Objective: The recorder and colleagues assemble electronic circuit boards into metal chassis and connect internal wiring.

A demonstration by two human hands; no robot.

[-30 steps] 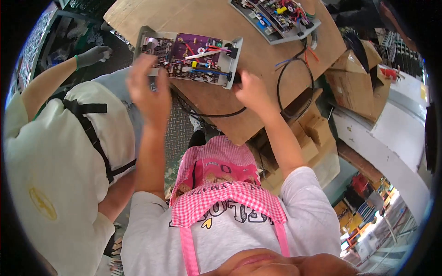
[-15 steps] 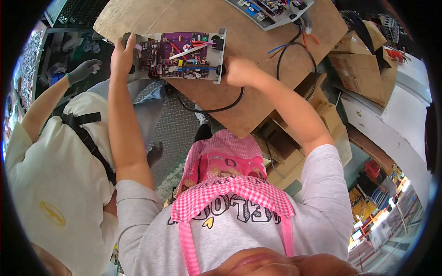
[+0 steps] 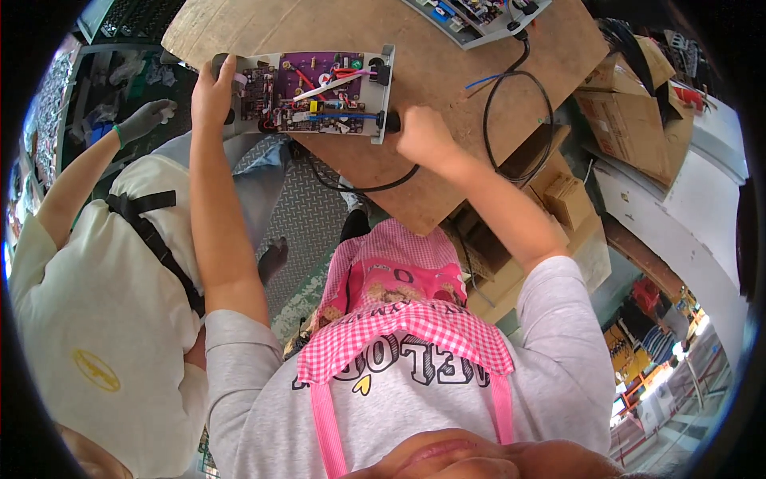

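Observation:
A long open electronic unit (image 3: 375, 104), a light metal frame with circuit boards and a purple panel, lies across the near left of the board table. My left hand (image 3: 212, 100) is closed round its left end, fingers over the edge. At the right end plate, a black cable gland (image 3: 392, 121) sticks out, and my right hand (image 3: 427, 137) is closed on it, fingertips partly hidden. A black cable (image 3: 375, 191) comes from beneath my right hand and loops below the table's edge. White, red and blue wires cross the unit's boards.
A second open unit (image 3: 479, 28) with a black cable (image 3: 487, 132) lies at the table's (image 3: 447, 80) far side. Cardboard boxes (image 3: 626, 120) stand to the right. At my left stands another person, with a gloved hand (image 3: 144, 121) close to a dark rack.
My right hand has shifted slightly right, and more of the black gland shows. The unit has barely moved. The grey shape and orange wires beside the far unit no longer show.

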